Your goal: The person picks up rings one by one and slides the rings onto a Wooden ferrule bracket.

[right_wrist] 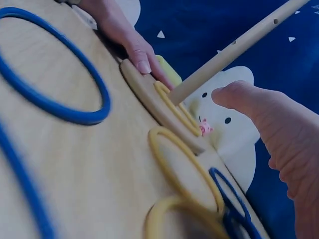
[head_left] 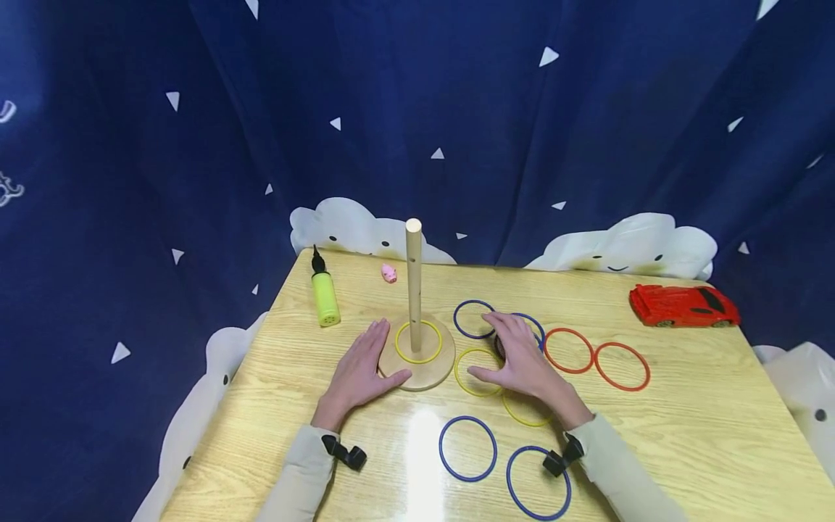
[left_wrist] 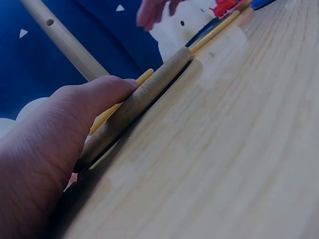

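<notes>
**Yellow ring beside the peg stand, both hands flat on the surface**

The yellow ring (head_left: 478,371) lies flat on the wooden surface (head_left: 685,420), just beside the round base of the peg stand (head_left: 417,353) and under the thumb side of the right hand (head_left: 518,355). That hand rests palm down with its fingers stretched out and relaxed, spread over several rings; no finger is seen curled round any of them. In the right wrist view the thumb (right_wrist: 239,97) hangs free above the ring (right_wrist: 184,164), not touching it.

The left hand (head_left: 362,370) lies flat too, fingers straight, its thumb and palm edge pressed against the rim of the stand's base; the left wrist view shows the thumb (left_wrist: 94,99) lying on that rim (left_wrist: 144,99). It holds nothing.

On the base, round the upright peg (head_left: 414,275), sits another yellow ring (head_left: 418,341). A third yellow ring (head_left: 525,413) shows partly under the right wrist. Beyond the right fingertips lie two blue rings (head_left: 474,319), and further to the right two red rings (head_left: 569,351). Nearer the person than the hands are two more blue rings (head_left: 467,449).

Beyond the left hand stand a green pump (head_left: 324,297) and a small pink toy (head_left: 389,273). A red toy car (head_left: 683,305) sits well off to the right.
</notes>
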### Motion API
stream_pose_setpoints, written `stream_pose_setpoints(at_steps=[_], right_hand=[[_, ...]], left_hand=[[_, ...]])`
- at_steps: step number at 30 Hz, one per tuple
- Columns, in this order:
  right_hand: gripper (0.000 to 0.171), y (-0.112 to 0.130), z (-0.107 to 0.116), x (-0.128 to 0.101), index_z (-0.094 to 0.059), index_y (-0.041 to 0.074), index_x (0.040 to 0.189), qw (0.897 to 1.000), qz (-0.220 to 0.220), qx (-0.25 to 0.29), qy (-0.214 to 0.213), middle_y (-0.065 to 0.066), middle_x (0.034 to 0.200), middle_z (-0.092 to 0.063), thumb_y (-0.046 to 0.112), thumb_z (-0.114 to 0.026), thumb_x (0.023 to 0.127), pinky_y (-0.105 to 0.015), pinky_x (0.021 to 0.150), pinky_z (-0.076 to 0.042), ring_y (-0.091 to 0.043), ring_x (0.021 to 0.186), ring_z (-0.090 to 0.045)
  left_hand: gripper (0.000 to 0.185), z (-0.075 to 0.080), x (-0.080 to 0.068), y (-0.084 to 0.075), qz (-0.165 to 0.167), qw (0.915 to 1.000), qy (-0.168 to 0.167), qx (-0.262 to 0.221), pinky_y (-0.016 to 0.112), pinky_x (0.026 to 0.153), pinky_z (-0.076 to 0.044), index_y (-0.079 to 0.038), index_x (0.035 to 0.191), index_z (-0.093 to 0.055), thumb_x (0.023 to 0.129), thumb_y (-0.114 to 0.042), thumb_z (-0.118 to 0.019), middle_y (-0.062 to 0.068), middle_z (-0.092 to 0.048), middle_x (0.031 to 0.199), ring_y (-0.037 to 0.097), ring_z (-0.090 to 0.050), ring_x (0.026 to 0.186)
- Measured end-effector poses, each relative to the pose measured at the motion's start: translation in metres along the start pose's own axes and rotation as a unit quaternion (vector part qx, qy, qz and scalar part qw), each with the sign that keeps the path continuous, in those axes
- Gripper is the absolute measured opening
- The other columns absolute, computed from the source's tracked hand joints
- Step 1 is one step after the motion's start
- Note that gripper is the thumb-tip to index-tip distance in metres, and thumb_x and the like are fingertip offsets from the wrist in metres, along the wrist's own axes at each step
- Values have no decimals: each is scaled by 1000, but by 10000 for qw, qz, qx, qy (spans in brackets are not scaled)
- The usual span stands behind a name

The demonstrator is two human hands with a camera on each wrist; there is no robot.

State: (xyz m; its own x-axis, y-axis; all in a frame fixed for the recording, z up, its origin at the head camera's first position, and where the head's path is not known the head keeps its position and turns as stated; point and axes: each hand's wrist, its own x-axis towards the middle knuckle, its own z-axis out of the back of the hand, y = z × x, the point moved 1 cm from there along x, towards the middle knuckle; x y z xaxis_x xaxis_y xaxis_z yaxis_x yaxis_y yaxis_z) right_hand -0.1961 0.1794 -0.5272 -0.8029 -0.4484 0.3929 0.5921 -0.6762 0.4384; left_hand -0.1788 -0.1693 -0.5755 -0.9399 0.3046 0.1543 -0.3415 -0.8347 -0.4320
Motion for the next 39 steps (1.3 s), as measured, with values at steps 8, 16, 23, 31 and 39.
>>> stream_pose_setpoints(at_steps=[8, 16, 23, 31, 39], right_hand=[[103, -10, 8, -49, -52, 0, 148, 9990, -309, 167, -262, -22, 149, -50, 51, -93, 69, -63, 108, -33, -41, 137, -41], [100, -21, 20, -83, -54, 2, 147, 9958, -787, 179, -439, -23, 147, -50, 49, -94, 68, -62, 106, -34, -41, 134, -41], [98, -29, 22, -109, -59, 4, 144, 9934, -1039, 128, -473, -9, 137, -56, 52, -96, 66, -49, 103, -41, -29, 127, -50], [101, -33, 18, -120, -61, 9, 141, 9947, -994, -79, -263, -6, 132, -56, 64, -94, 62, -49, 101, -39, -29, 122, -50], [105, -31, 17, -120, -62, 8, 140, 9963, -835, -185, -106, -6, 130, -54, 69, -92, 60, -47, 97, -39, -28, 118, -48]], left_hand=[[113, 0, -1, 0, 53, 10000, 76, -33, 41, 131, -17, -14, 168, -20, 87, -82, -58, 2, -21, 174, 18, -14, 161], [113, -1, 1, 0, 96, 9999, 109, -32, 40, 131, -16, -14, 168, -19, 87, -83, -56, 2, -20, 174, 17, -13, 161], [113, 0, 0, -1, 109, 9999, 121, -58, 39, 131, -16, -15, 168, -19, 87, -84, -56, -1, -19, 174, 16, -13, 161], [113, -1, -1, -1, 94, 9999, 86, -76, 40, 131, -16, -15, 168, -20, 86, -85, -55, 1, -20, 174, 16, -13, 161], [114, -1, -2, -1, 121, 9999, 32, -75, 42, 130, -18, -14, 168, -22, 86, -84, -57, 2, -23, 173, 19, -17, 160]])
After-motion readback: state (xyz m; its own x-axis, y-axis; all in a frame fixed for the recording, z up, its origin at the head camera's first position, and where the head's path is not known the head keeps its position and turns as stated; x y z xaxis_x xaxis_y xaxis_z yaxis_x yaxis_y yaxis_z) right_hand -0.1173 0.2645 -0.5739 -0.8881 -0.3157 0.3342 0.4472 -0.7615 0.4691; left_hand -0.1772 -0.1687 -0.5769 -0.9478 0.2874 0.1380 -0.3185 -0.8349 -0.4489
